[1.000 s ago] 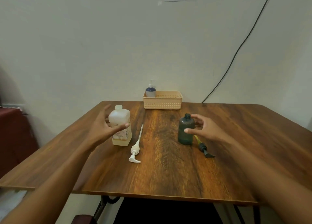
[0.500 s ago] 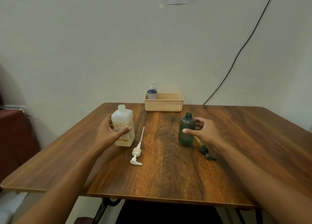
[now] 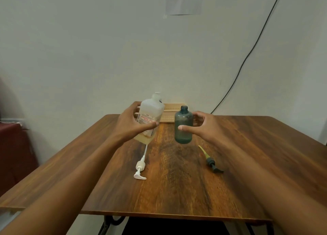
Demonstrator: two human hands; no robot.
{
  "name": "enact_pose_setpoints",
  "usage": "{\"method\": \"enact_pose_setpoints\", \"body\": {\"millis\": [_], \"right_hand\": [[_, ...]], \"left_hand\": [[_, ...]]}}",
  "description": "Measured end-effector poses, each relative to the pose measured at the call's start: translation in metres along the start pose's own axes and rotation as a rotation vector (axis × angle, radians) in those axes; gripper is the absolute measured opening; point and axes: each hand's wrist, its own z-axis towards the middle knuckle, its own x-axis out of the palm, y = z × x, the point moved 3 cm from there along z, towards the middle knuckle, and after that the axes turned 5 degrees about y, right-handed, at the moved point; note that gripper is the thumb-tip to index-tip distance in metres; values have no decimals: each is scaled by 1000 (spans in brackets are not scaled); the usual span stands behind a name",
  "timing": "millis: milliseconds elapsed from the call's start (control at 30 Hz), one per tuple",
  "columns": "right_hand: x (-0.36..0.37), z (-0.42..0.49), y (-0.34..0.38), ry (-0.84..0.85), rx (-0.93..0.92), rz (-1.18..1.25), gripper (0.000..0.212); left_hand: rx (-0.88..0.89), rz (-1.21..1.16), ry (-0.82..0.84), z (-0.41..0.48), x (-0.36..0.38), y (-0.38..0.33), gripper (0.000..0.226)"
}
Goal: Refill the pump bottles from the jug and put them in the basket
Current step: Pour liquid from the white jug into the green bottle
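My left hand [image 3: 131, 125] grips the translucent white jug [image 3: 150, 118], lifted off the table and tilted right, with yellowish liquid in its lower part. My right hand [image 3: 203, 126] holds the dark green bottle [image 3: 183, 126] upright above the table, its neck open and a little liquid at its bottom. A white pump head [image 3: 140, 167] with its long tube lies on the table below the jug. A dark pump head [image 3: 211, 163] with a yellow tube lies to the right. The beige basket [image 3: 169, 113] stands at the back, mostly hidden behind the jug and bottle.
The wooden table [image 3: 177, 190] reaches the wall at the back. A black cable [image 3: 247, 57] runs down the wall on the right. A sheet of paper [image 3: 184, 0] hangs on the wall. A dark red piece of furniture [image 3: 14, 151] stands at the left.
Both hands have closed on their objects and lifted them off the table. The jug now tilts toward the green bottle. The view has moved closer.
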Motion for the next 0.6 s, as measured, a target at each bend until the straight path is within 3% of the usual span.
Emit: {"method": "enact_pose_setpoints", "body": {"millis": [167,600], "right_hand": [[5,-8,2,22,3,-5,66],[9,-15,6,18,7,-54,71]], "left_hand": [[123,169,47,12,0,-19,84],[258,521,147,25,1,-37,95]]}}
